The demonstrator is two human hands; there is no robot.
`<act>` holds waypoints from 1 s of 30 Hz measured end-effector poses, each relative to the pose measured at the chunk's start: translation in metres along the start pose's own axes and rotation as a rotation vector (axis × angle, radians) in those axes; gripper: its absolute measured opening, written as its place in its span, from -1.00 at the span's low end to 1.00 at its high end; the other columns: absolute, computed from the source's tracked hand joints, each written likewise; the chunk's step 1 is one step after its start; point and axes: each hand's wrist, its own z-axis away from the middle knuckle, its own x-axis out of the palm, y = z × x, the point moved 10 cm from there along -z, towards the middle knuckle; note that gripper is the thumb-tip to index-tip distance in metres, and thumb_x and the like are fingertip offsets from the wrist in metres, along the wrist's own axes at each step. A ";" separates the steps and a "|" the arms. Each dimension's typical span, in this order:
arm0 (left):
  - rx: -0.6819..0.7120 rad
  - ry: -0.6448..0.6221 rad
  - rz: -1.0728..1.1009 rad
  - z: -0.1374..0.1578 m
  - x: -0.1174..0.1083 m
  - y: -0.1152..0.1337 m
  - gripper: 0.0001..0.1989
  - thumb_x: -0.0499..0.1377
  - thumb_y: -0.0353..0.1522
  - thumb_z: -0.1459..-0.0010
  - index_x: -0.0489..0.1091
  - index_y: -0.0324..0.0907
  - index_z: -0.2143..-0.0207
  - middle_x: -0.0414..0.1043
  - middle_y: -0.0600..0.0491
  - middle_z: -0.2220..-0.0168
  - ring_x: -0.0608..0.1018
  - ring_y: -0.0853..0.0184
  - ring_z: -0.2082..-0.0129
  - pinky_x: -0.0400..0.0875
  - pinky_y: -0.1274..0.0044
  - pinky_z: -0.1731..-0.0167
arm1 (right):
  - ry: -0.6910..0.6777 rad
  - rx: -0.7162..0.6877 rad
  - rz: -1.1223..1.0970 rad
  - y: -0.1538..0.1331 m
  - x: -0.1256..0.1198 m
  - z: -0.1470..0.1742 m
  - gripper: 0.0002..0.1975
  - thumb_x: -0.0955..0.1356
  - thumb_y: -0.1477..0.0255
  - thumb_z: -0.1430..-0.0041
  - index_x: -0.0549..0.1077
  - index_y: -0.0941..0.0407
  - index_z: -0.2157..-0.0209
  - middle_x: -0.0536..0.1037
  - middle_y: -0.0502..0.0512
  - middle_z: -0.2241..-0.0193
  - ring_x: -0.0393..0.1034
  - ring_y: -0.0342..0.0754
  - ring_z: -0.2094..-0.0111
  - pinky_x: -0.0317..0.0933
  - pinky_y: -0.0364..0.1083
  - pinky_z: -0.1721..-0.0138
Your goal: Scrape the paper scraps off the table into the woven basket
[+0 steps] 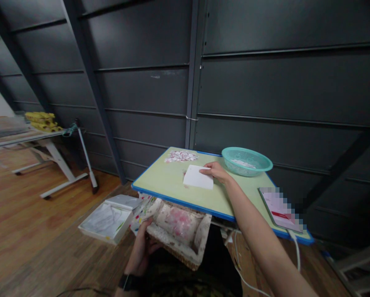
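My right hand [217,171] is closed on the edge of a white card [197,176] lying at the middle of the table [160,177]. Below the table's front edge, my left hand [146,237] grips the left side of a lined basket [172,241], tilted with its opening toward the table edge. Pinkish stains or bits show on its pale lining. Behind the card, a pile of small white and reddish pieces [180,156] lies on the tabletop. To the right of my right hand stands a turquoise plastic basket [262,164] with white pieces inside.
A tablet or phone [280,210] with a white cable [298,251] lies at the table's right end. On the floor at left is an open white box [110,235]. Farther left, another table [24,138] bears yellow items [42,120]. A dark panelled wall [141,82] stands behind.
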 end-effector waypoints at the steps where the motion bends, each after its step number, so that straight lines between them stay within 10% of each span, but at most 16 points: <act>1: -0.001 0.005 -0.001 0.000 0.000 0.000 -0.72 0.19 -0.20 -0.10 0.33 -0.14 0.17 0.42 0.11 0.51 0.52 0.30 0.57 0.53 0.41 0.50 | -0.021 -0.009 0.004 -0.001 0.004 0.001 -0.64 0.49 0.20 0.35 0.44 0.20 0.58 0.33 -0.07 0.68 0.11 -0.21 0.62 -0.09 -0.16 0.57; 10: 0.003 0.014 -0.028 0.004 0.002 0.002 -0.75 0.16 -0.21 -0.12 0.30 -0.13 0.20 0.41 0.11 0.51 0.52 0.30 0.57 0.51 0.44 0.52 | -0.054 -0.028 -0.015 -0.004 0.013 0.001 -0.59 0.51 0.15 0.31 0.45 0.20 0.53 0.35 -0.07 0.67 0.12 -0.22 0.63 -0.09 -0.18 0.59; 22: 0.013 0.020 -0.021 0.002 0.001 -0.001 -0.69 0.15 -0.18 -0.13 0.32 -0.11 0.11 0.44 0.09 0.44 0.54 0.29 0.52 0.51 0.44 0.50 | -0.454 0.015 -0.029 -0.004 0.078 0.021 -0.54 0.52 0.14 0.19 0.47 0.17 0.34 0.46 -0.05 0.58 0.26 -0.24 0.63 0.08 -0.27 0.69; 30: 0.009 0.020 -0.007 -0.001 -0.002 -0.002 -0.72 0.17 -0.19 -0.11 0.33 -0.12 0.16 0.39 0.13 0.48 0.50 0.33 0.56 0.51 0.43 0.49 | -0.329 0.054 -0.142 0.002 0.067 0.012 -0.55 0.55 0.16 0.23 0.45 0.17 0.38 0.44 -0.07 0.62 0.25 -0.25 0.65 0.05 -0.28 0.72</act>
